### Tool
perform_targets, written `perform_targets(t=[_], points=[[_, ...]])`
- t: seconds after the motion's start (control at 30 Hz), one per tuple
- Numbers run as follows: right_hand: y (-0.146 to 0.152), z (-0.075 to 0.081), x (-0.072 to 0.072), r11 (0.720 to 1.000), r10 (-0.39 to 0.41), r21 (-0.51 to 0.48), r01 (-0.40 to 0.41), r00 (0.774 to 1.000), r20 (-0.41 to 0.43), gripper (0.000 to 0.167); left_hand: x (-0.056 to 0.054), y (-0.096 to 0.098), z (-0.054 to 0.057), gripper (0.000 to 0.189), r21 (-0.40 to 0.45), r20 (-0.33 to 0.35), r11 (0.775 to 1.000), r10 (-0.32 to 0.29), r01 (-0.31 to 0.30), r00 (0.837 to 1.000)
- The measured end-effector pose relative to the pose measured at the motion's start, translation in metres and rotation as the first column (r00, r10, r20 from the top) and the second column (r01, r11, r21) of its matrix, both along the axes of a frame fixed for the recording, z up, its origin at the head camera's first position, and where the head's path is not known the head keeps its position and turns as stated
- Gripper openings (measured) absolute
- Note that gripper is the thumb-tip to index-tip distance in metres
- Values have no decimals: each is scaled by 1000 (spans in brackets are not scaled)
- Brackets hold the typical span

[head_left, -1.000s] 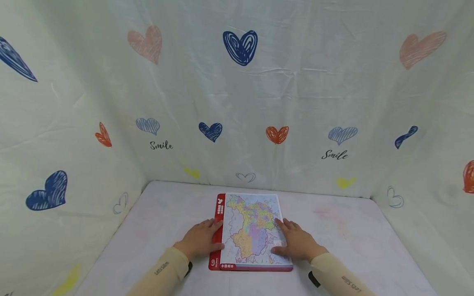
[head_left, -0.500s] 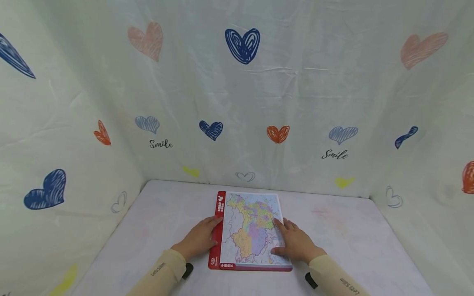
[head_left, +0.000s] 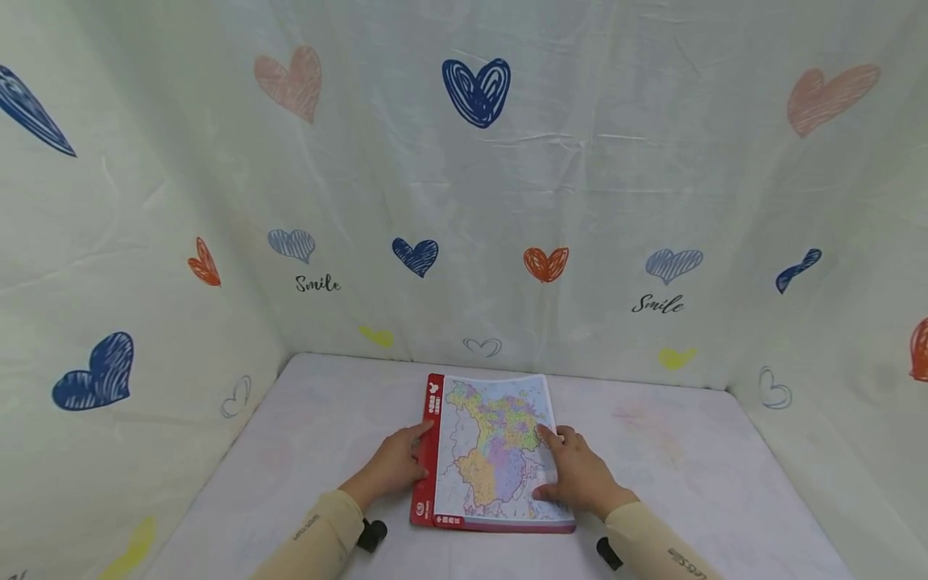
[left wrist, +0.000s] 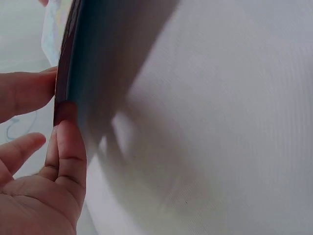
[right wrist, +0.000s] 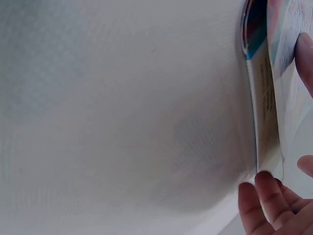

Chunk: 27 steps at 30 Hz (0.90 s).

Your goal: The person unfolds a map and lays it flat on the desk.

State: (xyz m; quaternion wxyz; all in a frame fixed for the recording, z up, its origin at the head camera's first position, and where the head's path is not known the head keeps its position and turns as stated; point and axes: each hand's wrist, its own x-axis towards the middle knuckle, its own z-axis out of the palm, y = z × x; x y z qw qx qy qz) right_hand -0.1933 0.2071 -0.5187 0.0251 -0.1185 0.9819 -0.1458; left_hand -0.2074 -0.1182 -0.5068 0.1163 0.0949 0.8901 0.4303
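A colourful map (head_left: pixel 493 451) with a red left border lies on the white table in the head view. Its upper sheet bows slightly at the far edge. My left hand (head_left: pixel 391 463) holds the red border; the left wrist view shows fingers on both sides of the map's edge (left wrist: pixel 64 73). On the right edge is my right hand (head_left: pixel 580 474), its thumb and one finger over the printed face. From the right wrist, layers (right wrist: pixel 264 93) stand apart along that edge, and fingertips (right wrist: pixel 248 193) touch the lower corner. Part of the right hand's grip is hidden.
The white table (head_left: pixel 312 411) extends around the map on both sides. A pale curtain (head_left: pixel 602 201) printed with hearts and "Smile" encloses the back and both sides. A dark wrist device (head_left: pixel 372 536) sits under the left sleeve.
My left thumb has slid off the printed face to the red border's outer edge. The map's far edge has bowed up a little. My right hand has barely moved.
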Motion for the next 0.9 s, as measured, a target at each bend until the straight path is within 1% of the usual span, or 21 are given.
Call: perform_targets(t=[0.1,0.23,0.33,0.6,0.8,0.9], points=[[0,-1,-2,998,-19,-57,19,1000,9,109,-1,0,2,79,28,44,1000,6,-7,999],[1,-1,-5,983,-40,-174,50,997,61,111,-3,0,4,79,17,44,1000,2,-3,999],[2,0,-6,969,-54,-234,76,994,99,112,-3,-1,3,79,-2,36,1000,-5,5,999],[6,5,-5,944,-46,-313,105,981,189,113,-2,-4,1,79,8,46,999,-39,38,998],[8,7,-4,940,-30,-328,94,981,194,111,0,-5,3,79,16,58,999,-46,45,997],[10,6,-5,938,-26,-333,92,980,197,111,0,-6,4,80,34,59,998,-55,53,997]])
